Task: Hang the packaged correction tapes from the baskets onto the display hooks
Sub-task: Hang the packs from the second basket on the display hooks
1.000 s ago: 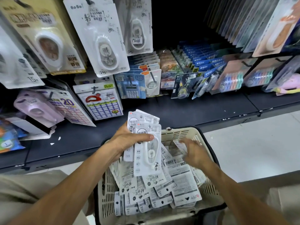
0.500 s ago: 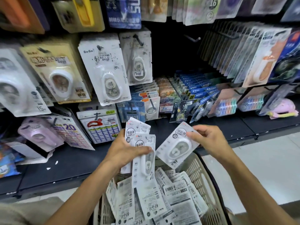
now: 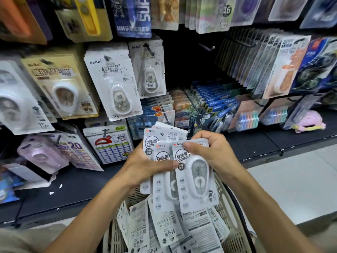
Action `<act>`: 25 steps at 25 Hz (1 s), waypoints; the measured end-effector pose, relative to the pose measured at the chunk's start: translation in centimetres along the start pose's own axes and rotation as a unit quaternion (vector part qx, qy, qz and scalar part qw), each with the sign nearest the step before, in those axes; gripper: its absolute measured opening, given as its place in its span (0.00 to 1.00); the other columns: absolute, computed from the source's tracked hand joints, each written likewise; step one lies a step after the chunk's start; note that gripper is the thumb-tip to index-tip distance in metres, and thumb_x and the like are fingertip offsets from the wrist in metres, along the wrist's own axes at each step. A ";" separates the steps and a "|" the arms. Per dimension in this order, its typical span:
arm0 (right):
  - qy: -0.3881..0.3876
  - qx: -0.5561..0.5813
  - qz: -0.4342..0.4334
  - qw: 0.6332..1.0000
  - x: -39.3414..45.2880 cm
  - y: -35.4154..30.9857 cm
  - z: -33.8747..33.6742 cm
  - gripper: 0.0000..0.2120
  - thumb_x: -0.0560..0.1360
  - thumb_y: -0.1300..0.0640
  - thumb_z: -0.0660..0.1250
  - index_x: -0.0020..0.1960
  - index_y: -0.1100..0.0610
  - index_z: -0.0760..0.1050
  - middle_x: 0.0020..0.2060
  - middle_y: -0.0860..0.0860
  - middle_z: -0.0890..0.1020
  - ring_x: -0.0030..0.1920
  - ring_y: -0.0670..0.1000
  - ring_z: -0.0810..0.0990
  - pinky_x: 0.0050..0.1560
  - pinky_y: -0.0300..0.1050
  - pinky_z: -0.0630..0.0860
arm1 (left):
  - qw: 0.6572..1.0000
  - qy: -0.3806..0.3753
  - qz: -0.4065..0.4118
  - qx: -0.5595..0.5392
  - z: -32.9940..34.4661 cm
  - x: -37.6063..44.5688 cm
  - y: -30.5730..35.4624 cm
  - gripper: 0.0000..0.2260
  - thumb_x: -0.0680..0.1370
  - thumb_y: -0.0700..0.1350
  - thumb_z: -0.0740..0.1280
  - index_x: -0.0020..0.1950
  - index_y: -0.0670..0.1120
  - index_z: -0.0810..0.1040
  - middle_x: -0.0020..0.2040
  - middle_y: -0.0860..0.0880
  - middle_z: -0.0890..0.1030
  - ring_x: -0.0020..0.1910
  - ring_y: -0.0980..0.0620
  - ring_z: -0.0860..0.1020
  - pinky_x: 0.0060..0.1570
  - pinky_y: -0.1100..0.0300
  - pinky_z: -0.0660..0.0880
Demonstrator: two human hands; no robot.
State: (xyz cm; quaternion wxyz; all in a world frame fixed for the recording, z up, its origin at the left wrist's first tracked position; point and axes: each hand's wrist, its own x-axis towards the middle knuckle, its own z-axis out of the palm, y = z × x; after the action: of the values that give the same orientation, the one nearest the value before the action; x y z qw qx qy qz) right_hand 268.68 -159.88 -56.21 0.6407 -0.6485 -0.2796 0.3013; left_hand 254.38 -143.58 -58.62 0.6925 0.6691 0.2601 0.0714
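Head view: two hands hold a fan of packaged correction tapes (image 3: 184, 172) at frame centre.
Left hand (image 3: 145, 167) and right hand (image 3: 213, 154) each keep a clenched grip on the packs, above the basket (image 3: 235, 225) of more packs; an empty display hook (image 3: 206, 46) sits upper centre.

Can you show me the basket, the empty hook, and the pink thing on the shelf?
basket (image 3: 235, 214): head view, right wall.
empty hook (image 3: 207, 46): head view, middle of rod.
pink thing (image 3: 310, 119): head view, its body.

Stationery shop: packaged goods (image 3: 111, 88) on display hooks (image 3: 207, 46), price-labelled.
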 end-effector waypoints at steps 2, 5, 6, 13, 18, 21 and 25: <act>0.103 0.103 0.019 0.989 0.3 0.2 1.5 0.14 0.64 0.49 0.80 0.42 0.52 0.78 0.37 0.55 0.85 0.33 0.53 0.84 0.34 0.47 0.81 | 0.999 0.038 0.003 -0.034 0.1 0.0 0.5 0.34 0.55 0.50 0.85 0.59 0.50 0.81 0.50 0.48 0.89 0.49 0.46 0.88 0.48 0.49 0.84; 0.053 0.158 0.124 0.978 0.1 0.0 1.5 0.24 0.70 0.40 0.76 0.59 0.52 0.78 0.54 0.57 0.86 0.53 0.57 0.86 0.53 0.57 0.83 | 0.989 0.125 0.029 -0.076 -0.4 0.4 1.9 0.36 0.52 0.52 0.84 0.59 0.49 0.82 0.49 0.48 0.89 0.47 0.46 0.88 0.48 0.48 0.84; -0.026 0.137 0.138 0.980 -0.3 -0.5 1.5 0.24 0.71 0.43 0.77 0.62 0.51 0.78 0.56 0.56 0.86 0.54 0.56 0.86 0.50 0.53 0.83 | 0.985 0.144 0.038 -0.092 -0.9 0.6 2.5 0.36 0.52 0.52 0.84 0.59 0.48 0.82 0.49 0.48 0.89 0.47 0.46 0.88 0.49 0.47 0.84; 0.068 0.132 -0.032 0.988 1.8 -5.7 -1.7 0.20 0.72 0.53 0.73 0.63 0.54 0.78 0.52 0.54 0.86 0.43 0.53 0.86 0.26 0.43 0.79 | 0.983 0.098 0.115 -0.100 -2.5 0.4 9.1 0.30 0.52 0.51 0.83 0.54 0.48 0.85 0.48 0.46 0.89 0.44 0.45 0.88 0.37 0.55 0.83; 0.170 0.056 -0.047 0.983 5.7 -9.1 -5.1 0.12 0.80 0.59 0.67 0.63 0.51 0.79 0.50 0.52 0.87 0.31 0.52 0.82 0.21 0.41 0.74 | 0.977 0.068 0.189 -0.067 -2.5 1.9 13.6 0.33 0.58 0.45 0.83 0.61 0.44 0.80 0.50 0.47 0.89 0.47 0.46 0.88 0.41 0.56 0.83; 0.255 0.027 -0.081 0.963 5.9 -8.9 -6.2 0.12 0.75 0.56 0.71 0.57 0.44 0.78 0.42 0.46 0.86 0.24 0.56 0.76 0.19 0.42 0.70 | 0.973 0.062 0.202 -0.096 -1.7 2.8 13.0 0.31 0.59 0.44 0.81 0.62 0.43 0.80 0.51 0.45 0.88 0.49 0.44 0.87 0.42 0.56 0.83; 0.248 -0.001 -0.085 0.965 6.0 -8.0 -6.1 0.06 0.76 0.55 0.73 0.49 0.46 0.79 0.48 0.51 0.85 0.23 0.53 0.77 0.20 0.40 0.70 | 0.967 0.052 0.214 -0.130 -0.9 3.6 12.4 0.30 0.59 0.44 0.82 0.60 0.42 0.81 0.51 0.44 0.88 0.48 0.45 0.88 0.41 0.58 0.83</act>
State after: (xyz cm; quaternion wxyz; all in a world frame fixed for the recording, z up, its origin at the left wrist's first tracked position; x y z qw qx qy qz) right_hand 277.42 -159.30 -48.41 0.7129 -0.6771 -0.1662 0.0751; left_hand 260.13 -140.02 -47.59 0.7275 0.6087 0.1350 0.2862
